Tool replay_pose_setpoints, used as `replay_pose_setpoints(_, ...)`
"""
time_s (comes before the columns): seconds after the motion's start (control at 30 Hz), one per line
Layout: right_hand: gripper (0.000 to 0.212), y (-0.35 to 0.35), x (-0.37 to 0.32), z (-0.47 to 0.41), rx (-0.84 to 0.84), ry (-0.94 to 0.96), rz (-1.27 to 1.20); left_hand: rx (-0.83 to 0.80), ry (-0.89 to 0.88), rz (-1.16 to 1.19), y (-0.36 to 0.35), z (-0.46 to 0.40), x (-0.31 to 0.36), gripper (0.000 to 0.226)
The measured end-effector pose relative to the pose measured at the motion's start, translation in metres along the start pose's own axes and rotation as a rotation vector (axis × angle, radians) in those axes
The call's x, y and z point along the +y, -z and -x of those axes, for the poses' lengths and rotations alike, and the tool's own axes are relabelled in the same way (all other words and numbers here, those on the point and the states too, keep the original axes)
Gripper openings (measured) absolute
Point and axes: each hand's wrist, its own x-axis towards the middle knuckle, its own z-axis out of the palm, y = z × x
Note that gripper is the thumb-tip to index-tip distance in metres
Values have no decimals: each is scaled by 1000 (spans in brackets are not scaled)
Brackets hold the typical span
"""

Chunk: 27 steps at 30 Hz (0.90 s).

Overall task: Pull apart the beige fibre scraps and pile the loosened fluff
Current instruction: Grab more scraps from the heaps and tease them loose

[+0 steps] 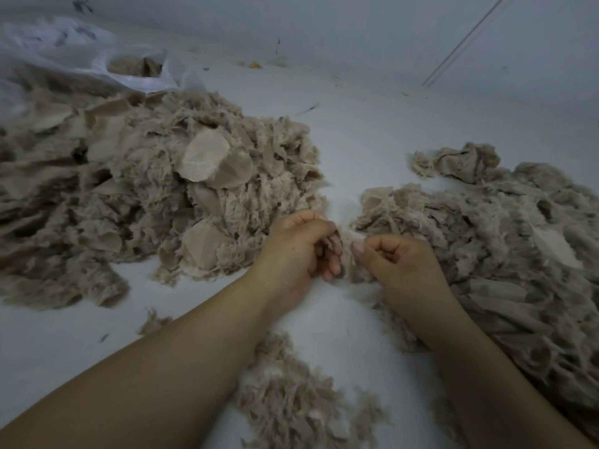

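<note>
Scrap being pulled apart between both hands, over the white floor.

Fluff is seen nearest, between the forearms. The scrap is pinched by curled fingers of the left hand and right hand. Step judged: teasing. An outward pull is called for next, then dropping onto a pile. Beyond, left heap and right heap are noted; a bag lies farthest.

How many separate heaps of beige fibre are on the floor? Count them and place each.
3: a large heap on the left, a spread heap on the right, a small heap between the forearms. Stray tufts excluded.
</note>
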Motion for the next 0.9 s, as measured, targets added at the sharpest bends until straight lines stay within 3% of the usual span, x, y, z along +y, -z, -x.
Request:
replay_pose_setpoints(0.13,43,1,0,0,-29,28,24,-44,-14,-47,-2,1,-1,5)
replay_pose_setpoints(0.2,40,1,-2,-1,-3,30,20,-116,-20,-128,-1,2,-2,20)
replay_pose_setpoints(0.3,43,-2,-6,1,-17,9,-71,-139,-62,-237,-1,4,-2,7)
replay_pose_setpoints(0.37,47,-3,-8,3,-73,1,-183,-87,-61,-216,-1,4,-4,18)
replay_pose_setpoints(0.6,20,-3,-8,2,-5,-21,33,-15,-69,-149,-1,1,-6,36)
replay_pose_setpoints(0.77,54,-3,-11,1,24,-21,-4,-32,-44,-108,0,-2,-7,27)
replay_pose_setpoints(0.9,61,-2,-16,3,44,-40,19,-130,-54,-138,0,2,-6,9)
